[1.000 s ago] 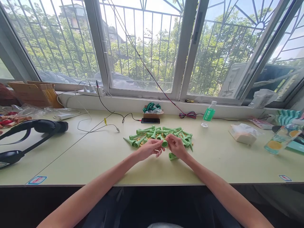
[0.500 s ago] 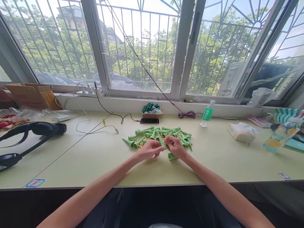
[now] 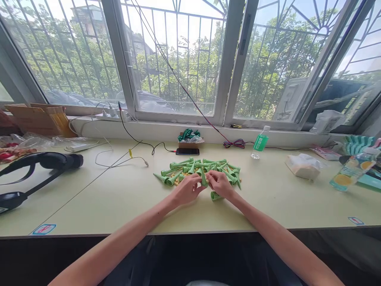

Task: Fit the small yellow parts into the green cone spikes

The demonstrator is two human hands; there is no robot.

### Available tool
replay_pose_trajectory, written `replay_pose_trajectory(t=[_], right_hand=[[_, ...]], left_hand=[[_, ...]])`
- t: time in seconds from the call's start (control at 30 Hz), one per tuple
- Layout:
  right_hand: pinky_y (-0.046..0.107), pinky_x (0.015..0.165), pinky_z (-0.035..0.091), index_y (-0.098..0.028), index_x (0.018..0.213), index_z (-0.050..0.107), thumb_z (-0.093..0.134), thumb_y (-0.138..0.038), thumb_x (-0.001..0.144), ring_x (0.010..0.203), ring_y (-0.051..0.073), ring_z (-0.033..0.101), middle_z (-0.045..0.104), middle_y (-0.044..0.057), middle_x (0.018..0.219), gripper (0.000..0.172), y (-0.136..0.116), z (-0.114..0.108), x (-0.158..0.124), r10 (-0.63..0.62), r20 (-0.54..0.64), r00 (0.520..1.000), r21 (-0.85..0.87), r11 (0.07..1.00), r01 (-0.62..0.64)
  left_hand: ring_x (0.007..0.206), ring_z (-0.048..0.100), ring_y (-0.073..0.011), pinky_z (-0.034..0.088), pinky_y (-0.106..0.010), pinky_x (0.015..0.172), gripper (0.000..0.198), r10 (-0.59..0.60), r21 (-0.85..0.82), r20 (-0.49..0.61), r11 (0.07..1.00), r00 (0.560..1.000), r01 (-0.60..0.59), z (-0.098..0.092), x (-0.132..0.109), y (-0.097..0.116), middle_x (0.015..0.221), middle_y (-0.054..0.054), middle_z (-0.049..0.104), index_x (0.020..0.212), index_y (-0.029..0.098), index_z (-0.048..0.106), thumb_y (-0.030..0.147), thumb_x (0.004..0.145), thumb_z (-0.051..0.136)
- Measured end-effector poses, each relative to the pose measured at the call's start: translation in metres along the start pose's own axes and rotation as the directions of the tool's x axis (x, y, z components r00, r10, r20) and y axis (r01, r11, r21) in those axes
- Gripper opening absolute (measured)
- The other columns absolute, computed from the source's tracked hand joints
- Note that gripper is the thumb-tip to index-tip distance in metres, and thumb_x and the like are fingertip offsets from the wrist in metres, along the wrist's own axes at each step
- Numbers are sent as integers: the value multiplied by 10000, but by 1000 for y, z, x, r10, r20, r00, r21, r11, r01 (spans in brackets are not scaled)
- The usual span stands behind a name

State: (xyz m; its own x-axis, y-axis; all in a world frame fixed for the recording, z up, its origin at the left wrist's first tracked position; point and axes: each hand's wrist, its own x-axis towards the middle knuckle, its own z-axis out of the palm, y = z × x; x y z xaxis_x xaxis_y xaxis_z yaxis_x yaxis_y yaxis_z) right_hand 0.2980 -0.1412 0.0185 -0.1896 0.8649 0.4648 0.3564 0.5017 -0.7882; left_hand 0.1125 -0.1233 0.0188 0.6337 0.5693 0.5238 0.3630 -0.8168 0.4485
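1 green cone [image 3: 204, 179], narrow tip upward in view, long axis near-vertical, pinched in left hand [image 3: 187, 189], fingers nearly closed; right hand [image 3: 220, 184] curled just beside, its hold unclear, at near edge of cone pile [image 3: 192, 168].

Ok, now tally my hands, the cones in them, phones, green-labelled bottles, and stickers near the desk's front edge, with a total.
Hands: 2, left hand and right hand
Held cone: 1
Phone: 1
Green-labelled bottle: 1
Stickers: 2
Total: 7
Left out: the cone pile, too overlapped to count.
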Motion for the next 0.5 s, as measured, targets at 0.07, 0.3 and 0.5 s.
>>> replay_pose_trajectory(t=[0.07,0.3,0.5], right_hand=[[234,444,308,-192,634,468,447,-473,928,408,99,375,430,-44,439,408,0,1,0,10,-1,1000,11,1000,-10],[239,439,250,-195,624,430,453,-449,925,424,91,321,397,-49,457,394,5,2,2,13,6,1000,-14,1000,-13],[246,452,242,-192,622,438,446,-448,924,439,94,319,388,-46,464,395,4,2,2,4,10,1000,-31,1000,-4]], left_hand=[[603,511,-91,433,-226,594,187,8,60,8,998,1000,-8,0,-1,-1,822,-30,565,861,155,633,310,914,542],[650,516,-113,426,-232,611,196,-37,16,21,999,999,36,3,-2,1,804,-32,557,867,154,656,308,916,543],[654,517,-110,432,-214,603,209,-50,-95,-3,994,999,50,8,-1,-3,777,-30,559,834,148,671,286,916,537]])
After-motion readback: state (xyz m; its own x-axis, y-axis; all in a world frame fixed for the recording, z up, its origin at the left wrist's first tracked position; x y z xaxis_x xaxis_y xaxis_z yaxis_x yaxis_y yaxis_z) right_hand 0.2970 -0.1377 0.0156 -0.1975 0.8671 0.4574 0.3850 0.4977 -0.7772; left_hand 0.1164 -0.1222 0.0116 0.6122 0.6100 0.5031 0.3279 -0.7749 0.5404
